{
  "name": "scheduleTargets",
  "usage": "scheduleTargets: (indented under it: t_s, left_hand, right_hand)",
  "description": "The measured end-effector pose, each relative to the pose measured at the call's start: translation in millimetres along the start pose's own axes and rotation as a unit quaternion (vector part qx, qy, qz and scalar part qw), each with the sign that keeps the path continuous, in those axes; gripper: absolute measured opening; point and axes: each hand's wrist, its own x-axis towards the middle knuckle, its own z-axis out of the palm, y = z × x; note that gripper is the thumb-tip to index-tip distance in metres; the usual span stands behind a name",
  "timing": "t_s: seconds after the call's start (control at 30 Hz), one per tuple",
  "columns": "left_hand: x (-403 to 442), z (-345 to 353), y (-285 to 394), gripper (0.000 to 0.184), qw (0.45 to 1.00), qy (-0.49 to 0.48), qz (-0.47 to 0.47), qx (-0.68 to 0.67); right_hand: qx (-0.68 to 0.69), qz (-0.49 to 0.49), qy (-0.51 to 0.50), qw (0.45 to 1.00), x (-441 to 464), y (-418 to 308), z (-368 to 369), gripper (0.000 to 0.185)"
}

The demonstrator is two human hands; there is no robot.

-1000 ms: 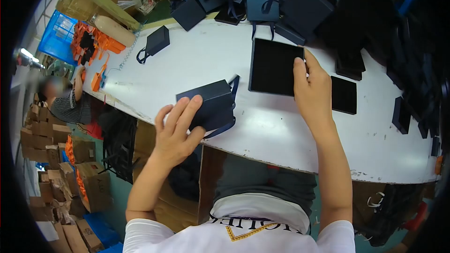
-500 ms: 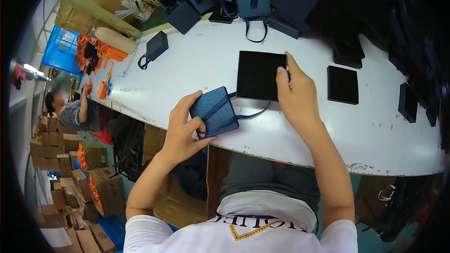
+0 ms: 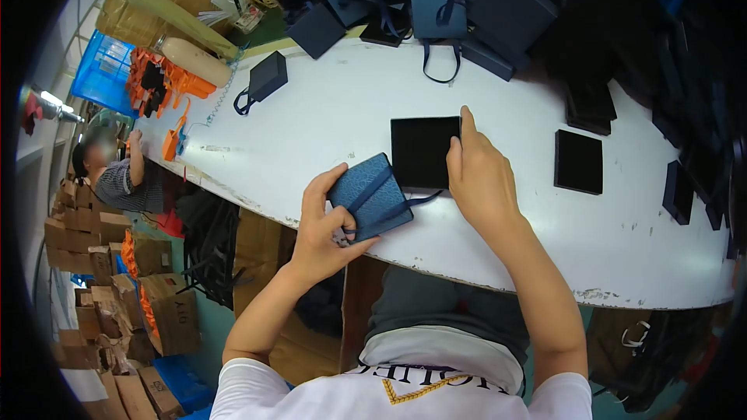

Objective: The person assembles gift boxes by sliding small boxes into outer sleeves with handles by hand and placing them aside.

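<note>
My left hand (image 3: 325, 225) grips a small blue textured box (image 3: 373, 194) with dark ribbons across its face, its thumb along the near edge and a finger bent over the side. A ribbon loop trails from the box to the right. In my right hand (image 3: 476, 179) is a square black tray (image 3: 424, 153), pinched at its right edge between thumb and fingers. The tray's left side is right beside the blue box; whether they touch I cannot tell.
A black square piece (image 3: 578, 162) lies to the right on the white table (image 3: 498, 264). Dark boxes (image 3: 440, 14) are heaped along the far side. A small box (image 3: 268, 75) with a ribbon sits far left. Another person (image 3: 124, 179) is at the left beyond orange items (image 3: 173, 78).
The box in my left hand has turned to show its blue ribboned face and moved right. My right hand has brought the black tray down and left, close to the box.
</note>
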Motion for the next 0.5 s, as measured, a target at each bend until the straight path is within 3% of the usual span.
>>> scheduleTargets:
  t_s: [0.23, 0.5]
  left_hand:
    - [0.2, 4.5, -13.6, 0.042, 0.998, 0.018, 0.039, 0.035]
    - [-1.8, 7.9, -22.2, 0.041, 0.995, -0.053, -0.013, -0.082]
  right_hand:
    - [0.035, -0.069, -0.099, 0.992, 0.5, 10.1, -10.2, 0.045]
    - [0.067, -0.078, -0.179, 0.979, 1.8, 22.4, -13.6, 0.046]
